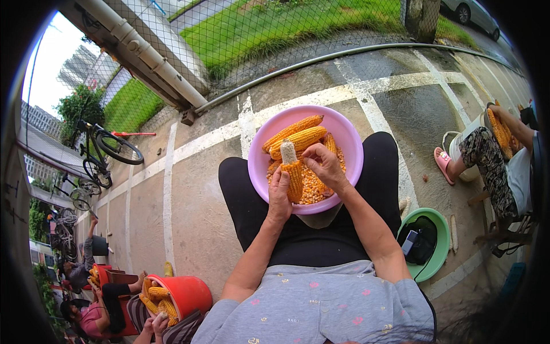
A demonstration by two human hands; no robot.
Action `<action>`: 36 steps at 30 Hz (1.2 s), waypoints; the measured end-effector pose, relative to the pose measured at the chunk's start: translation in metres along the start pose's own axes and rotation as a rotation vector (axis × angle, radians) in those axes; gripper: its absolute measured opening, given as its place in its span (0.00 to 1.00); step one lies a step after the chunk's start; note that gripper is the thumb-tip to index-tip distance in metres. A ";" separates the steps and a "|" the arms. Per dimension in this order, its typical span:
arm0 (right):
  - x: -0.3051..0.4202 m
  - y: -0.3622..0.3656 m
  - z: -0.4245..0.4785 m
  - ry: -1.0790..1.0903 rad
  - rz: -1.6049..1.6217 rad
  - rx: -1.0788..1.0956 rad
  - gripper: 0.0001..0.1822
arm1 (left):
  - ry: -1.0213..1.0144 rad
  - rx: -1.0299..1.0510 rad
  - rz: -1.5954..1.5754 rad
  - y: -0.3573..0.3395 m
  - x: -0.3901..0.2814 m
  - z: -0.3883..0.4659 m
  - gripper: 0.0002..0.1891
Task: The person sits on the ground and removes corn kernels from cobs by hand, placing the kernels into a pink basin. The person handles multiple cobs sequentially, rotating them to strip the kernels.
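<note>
My left hand [280, 198] grips a partly shelled corn cob [293, 182], held upright with its bare whitish end on top and orange kernels still on the lower part. Just right of that cob is my right hand [328, 167], fingers curled and thumb near the fingertips; whether it pinches a kernel cannot be made out. Beneath both hands a pink plastic basin [350, 129] rests between my knees. Loose corn kernels [316, 189] cover its bottom. Whole ears of corn [297, 141] lie against its far side, and another ear is partly hidden behind my right hand.
A green basin [444, 241] on the ground at right holds a black bag and a small device. At lower left stands a red bucket [195, 296] of corn ears beside other seated people. Another person sits at right with a white bucket [466, 139]. Bicycles [96, 155] and a chain-link fence [275, 43] are farther off.
</note>
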State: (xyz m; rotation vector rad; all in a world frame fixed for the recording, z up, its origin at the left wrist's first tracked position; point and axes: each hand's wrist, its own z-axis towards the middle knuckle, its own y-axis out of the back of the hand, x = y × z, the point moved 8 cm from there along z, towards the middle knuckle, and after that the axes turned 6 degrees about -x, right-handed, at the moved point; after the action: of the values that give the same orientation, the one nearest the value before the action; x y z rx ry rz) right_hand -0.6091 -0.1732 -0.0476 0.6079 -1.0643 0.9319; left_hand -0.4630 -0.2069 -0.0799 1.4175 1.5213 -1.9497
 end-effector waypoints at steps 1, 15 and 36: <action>0.006 -0.002 0.000 0.034 -0.011 0.031 0.05 | -0.032 -0.019 0.031 0.002 0.000 0.000 0.23; 0.005 -0.009 -0.002 0.012 -0.064 0.184 0.08 | -0.095 -0.026 0.175 0.003 0.000 -0.002 0.26; 0.005 -0.011 -0.003 -0.040 -0.045 0.188 0.08 | -0.088 0.007 0.228 0.003 0.002 -0.002 0.27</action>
State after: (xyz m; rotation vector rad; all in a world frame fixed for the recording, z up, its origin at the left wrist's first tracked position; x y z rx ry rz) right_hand -0.5971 -0.1742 -0.0443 0.8061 -1.0008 0.9907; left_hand -0.4607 -0.2054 -0.0828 1.4196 1.2555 -1.8547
